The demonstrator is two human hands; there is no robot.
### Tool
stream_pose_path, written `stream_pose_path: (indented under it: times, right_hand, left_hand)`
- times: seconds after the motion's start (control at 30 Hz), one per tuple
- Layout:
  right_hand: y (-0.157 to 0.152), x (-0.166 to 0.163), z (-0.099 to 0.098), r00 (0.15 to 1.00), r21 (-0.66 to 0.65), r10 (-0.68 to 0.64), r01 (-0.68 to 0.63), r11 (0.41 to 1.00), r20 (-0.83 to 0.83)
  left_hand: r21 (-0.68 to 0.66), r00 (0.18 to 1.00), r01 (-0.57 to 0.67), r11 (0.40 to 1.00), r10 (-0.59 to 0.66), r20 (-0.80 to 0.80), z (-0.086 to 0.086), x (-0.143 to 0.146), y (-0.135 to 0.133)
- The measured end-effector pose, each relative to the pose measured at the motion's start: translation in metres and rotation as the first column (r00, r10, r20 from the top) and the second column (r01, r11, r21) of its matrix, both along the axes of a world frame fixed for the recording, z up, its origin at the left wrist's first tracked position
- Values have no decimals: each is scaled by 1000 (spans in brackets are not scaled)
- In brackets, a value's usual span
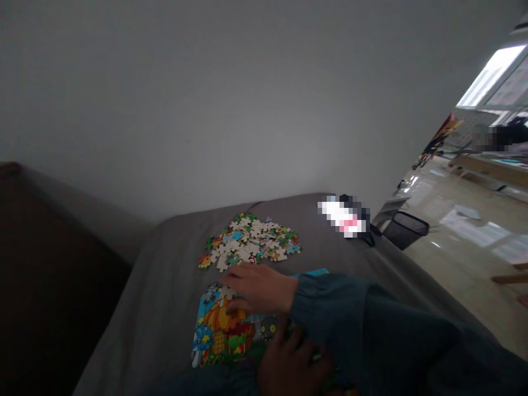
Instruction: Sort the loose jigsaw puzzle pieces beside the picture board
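A person leans over a grey cloth (157,308) spread on a wide surface beside a plain wall (206,110). On the cloth lies a partly built puzzle (223,335), bright with orange, blue and green. Just beyond it is a heap of pieces (251,241), many turned pale side up.

The right hand (258,289), in a dark blue sleeve (330,308), reaches across the puzzle's top edge. Its grip looks narrow, the fingertips closed on a pale piece (226,293) at the puzzle's upper left corner. The left hand (289,363) rests on the puzzle's near edge. It sits in shadow, so I cannot tell whether its grip is wide or narrow.

To do this well, the piece probably needs turning picture side up and matching by colour and outline to the gap. It should then be lowered flat, not forced, while the left hand steadies the built part on the soft cloth.

Well off to the right, a black basket (406,228) stands on a shiny floor (466,236).
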State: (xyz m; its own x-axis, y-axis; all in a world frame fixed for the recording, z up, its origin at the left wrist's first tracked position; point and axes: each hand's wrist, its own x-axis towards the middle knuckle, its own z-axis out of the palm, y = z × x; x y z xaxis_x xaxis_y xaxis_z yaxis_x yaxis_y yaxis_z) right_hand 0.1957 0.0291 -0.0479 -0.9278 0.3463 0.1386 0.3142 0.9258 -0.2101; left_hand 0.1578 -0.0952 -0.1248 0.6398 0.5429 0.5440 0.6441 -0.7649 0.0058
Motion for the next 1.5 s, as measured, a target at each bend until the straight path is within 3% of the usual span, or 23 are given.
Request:
stream_pose_path:
  times: [0.07, 0.17, 0.23, 0.3, 0.37, 0.47, 0.5, 0.57, 0.63, 0.7, 0.8, 0.9, 0.97, 1.03, 1.1, 1.17, 1.27, 1.33, 1.4, 1.5]
  right_hand:
    - [2, -10, -10, 1000, -20, -12, 12, 1000, 4]
    - [12, 1, -12, 998, -10, -40, 39, 999, -54]
    - [21, 24, -10, 987, -1, -75, 75, 997, -141]
    - [34, 55, -10, 952, -18, -148, 149, 989, -269]
    - [47, 89, -18, 884, -62, -282, 280, 958, -373]
    - [62, 128, -36, 845, -35, -406, 421, 906, -349]
    - [65, 135, -41, 840, -1, -433, 458, 889, -328]
    - [65, 139, -47, 840, 81, -459, 499, 863, -291]
    - [61, 135, -46, 874, 149, -418, 461, 875, -249]
    - [55, 130, -43, 936, 189, -296, 331, 925, -190]
    - [49, 126, -39, 977, 193, -171, 193, 962, -125]
    - [50, 126, -41, 972, 159, -185, 207, 965, -142]
    - [53, 126, -44, 963, 120, -198, 221, 968, -180]
    - [54, 125, -46, 949, 73, -224, 245, 967, -221]
    - [55, 124, -47, 932, 38, -263, 281, 959, -250]
    - [57, 123, -46, 923, 43, -276, 298, 954, -269]
    - [67, 122, -37, 941, 128, -214, 254, 959, -261]
    - [82, 120, -25, 959, 170, -174, 214, 962, -226]
    - [104, 118, -9, 958, 158, -191, 227, 961, -216]
    - [143, 114, 15, 915, 125, -284, 330, 936, -288]
  left_hand:
    - [58, 998, 21, 998, -24, 51, -1, -2, 3]
    - [117, 995, 41, 992, -51, 84, 9, -10, 8]
    - [62, 998, -6, 998, 2, 67, 22, -22, 15]
    - [-62, 992, -129, 990, 128, -8, 36, -41, 27]
    - [-141, 956, -293, 946, 289, -50, 49, -66, 45]
    - [-198, 822, -569, 798, 546, -162, 62, -110, 75]
    - [-218, 775, -631, 744, 597, -208, 65, -125, 83]
    - [-250, 735, -678, 692, 628, -255, 66, -150, 95]
    - [-355, 727, -687, 634, 603, -329, 63, -169, 100]
    - [-399, 733, -680, 615, 583, -351, 55, -179, 102]
    - [-325, 702, -712, 623, 638, -316, 42, -186, 106]
    - [-249, 660, -752, 611, 697, -281, 41, -189, 111]
    - [-224, 664, -748, 625, 698, -268, 47, -189, 114]
    - [-201, 718, -695, 691, 647, -258, 56, -181, 115]
    - [-203, 825, -554, 807, 499, -268, 63, -162, 115]
    - [-233, 917, -344, 910, 273, -290, 65, -133, 116]
    - [-257, 954, -85, 963, 4, -299, 64, -90, 125]
    - [-263, 956, 16, 965, -92, -280, 67, -76, 140]
    - [-245, 969, 27, 969, -86, -232, 79, -79, 163]
    - [-153, 989, -137, 979, 126, -75, 112, -103, 203]
